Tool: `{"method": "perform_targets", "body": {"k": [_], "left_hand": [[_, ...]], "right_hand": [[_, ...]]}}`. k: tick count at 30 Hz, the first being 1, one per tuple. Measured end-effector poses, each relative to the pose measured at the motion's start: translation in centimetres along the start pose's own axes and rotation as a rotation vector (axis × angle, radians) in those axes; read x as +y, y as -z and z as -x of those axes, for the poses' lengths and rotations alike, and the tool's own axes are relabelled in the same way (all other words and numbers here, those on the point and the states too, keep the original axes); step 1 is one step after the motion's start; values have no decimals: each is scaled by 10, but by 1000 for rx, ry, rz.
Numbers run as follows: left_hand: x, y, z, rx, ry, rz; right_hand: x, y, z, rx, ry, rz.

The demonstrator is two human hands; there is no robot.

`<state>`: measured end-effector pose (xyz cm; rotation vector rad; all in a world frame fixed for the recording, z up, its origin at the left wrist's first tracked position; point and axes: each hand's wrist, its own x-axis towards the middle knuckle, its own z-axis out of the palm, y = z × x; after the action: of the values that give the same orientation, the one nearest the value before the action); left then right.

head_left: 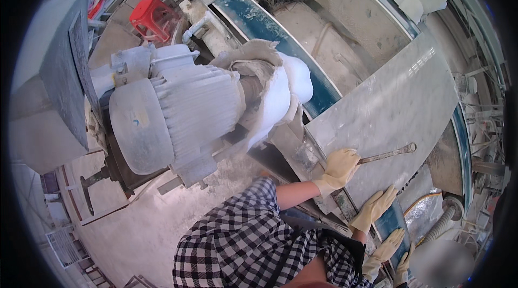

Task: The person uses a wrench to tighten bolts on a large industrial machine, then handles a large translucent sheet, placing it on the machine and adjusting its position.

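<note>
My left hand (339, 171), in a cream rubber glove, is closed around one end of a long metal wrench (386, 154). The wrench's ring end points right, over a dusty grey panel (386, 104). My right hand (376, 208), gloved alike, lies with fingers stretched out at the panel's near edge, beside a blue strip (393, 222). Lower right, a co-worker's two gloved hands, one hand (389, 246) and the other hand (403, 267), reach in close to mine.
On my left stands a big dust-coated motor (202, 112) with white wrapping (280, 96) at its shaft end. Beyond the panel opens a deep blue-edged trough (345, 18). A red stool (155, 18) stands far left. A ribbed hose (440, 226) runs near the co-worker.
</note>
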<state>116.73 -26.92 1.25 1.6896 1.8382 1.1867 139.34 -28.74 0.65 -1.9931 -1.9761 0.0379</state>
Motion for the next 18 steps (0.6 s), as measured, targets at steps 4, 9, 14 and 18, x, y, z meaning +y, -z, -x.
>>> {"method": "perform_targets", "body": {"k": [4,9,14,18], "left_hand": [[1,0,-1,-57,28,17],[2,0,-3,-16,5,3],[-1,-1,2,26,-20,27],[-8,-6,-2,-140,116,-59]], "right_hand": [[1,0,0,12,-4,-45],[1,0,0,4,-4,-29],[2,-3,0,20,5,-1],[6,-8,1,-6,-20,15]]}}
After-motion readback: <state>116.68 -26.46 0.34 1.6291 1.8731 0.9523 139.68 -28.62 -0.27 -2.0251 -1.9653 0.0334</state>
